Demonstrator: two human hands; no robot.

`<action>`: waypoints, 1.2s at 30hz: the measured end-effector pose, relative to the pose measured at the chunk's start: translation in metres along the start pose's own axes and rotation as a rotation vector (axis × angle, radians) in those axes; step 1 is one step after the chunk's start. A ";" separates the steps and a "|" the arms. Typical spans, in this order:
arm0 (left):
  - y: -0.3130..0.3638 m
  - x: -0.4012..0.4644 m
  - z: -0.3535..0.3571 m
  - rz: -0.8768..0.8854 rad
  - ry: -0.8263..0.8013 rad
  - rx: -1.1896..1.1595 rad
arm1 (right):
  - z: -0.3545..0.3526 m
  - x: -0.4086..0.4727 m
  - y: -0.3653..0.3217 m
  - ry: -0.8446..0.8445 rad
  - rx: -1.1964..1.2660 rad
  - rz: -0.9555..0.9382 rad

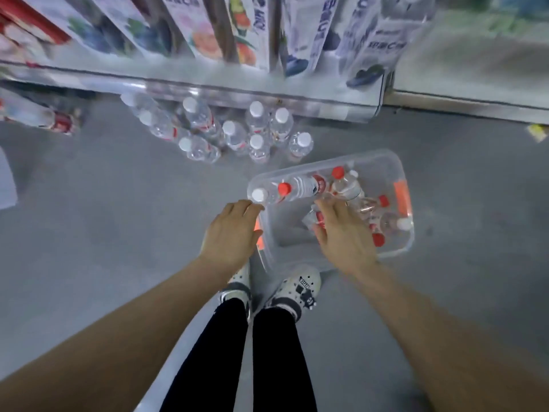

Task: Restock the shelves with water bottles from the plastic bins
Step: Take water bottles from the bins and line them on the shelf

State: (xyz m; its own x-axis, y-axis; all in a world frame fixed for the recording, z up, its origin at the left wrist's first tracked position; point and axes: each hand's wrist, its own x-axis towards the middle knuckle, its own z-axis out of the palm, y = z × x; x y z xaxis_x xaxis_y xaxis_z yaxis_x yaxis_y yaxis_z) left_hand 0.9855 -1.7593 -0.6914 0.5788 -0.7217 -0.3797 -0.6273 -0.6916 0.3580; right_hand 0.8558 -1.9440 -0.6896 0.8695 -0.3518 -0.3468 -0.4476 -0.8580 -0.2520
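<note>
A clear plastic bin (383, 162) with orange handles sits on the grey floor in front of my feet. Several water bottles lie in it, most with red caps, such as one (300, 185) along its far left side. My left hand (230, 233) hangs over the bin's left edge, fingers relaxed, holding nothing. My right hand (341, 233) reaches down into the bin above the bottles with fingers spread; whether it touches one is unclear. Several white-capped bottles (237, 135) stand on the floor just in front of the shelf (267, 93).
The shelf above holds tilted drink cartons (205, 28). A red-labelled bottle (38, 117) lies on the lower shelf at far left. My feet in white shoes (297, 288) stand right behind the bin. A yellow scrap (537, 130) lies at far right.
</note>
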 end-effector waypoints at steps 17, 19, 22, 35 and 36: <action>-0.052 0.013 0.135 -0.043 -0.033 -0.050 | 0.143 0.118 -0.040 0.037 -0.055 -0.213; -0.055 0.013 0.133 -0.031 -0.058 -0.044 | 0.143 0.118 -0.038 0.040 -0.055 -0.205; -0.055 0.014 0.123 0.015 -0.129 -0.015 | 0.131 0.111 -0.027 -0.005 -0.031 -0.265; 0.025 0.007 -0.071 -0.019 -0.338 -0.054 | -0.107 0.021 -0.018 -0.101 0.383 -0.015; 0.039 0.003 -0.094 -0.012 -0.341 -0.066 | -0.135 0.014 -0.018 -0.112 0.418 0.034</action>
State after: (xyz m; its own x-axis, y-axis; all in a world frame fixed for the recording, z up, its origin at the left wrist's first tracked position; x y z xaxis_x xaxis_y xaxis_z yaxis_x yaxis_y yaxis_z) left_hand 1.0118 -1.7912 -0.5985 0.3717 -0.6689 -0.6438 -0.5801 -0.7088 0.4014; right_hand 0.9044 -1.9837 -0.5677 0.8354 -0.3145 -0.4508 -0.5413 -0.6135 -0.5750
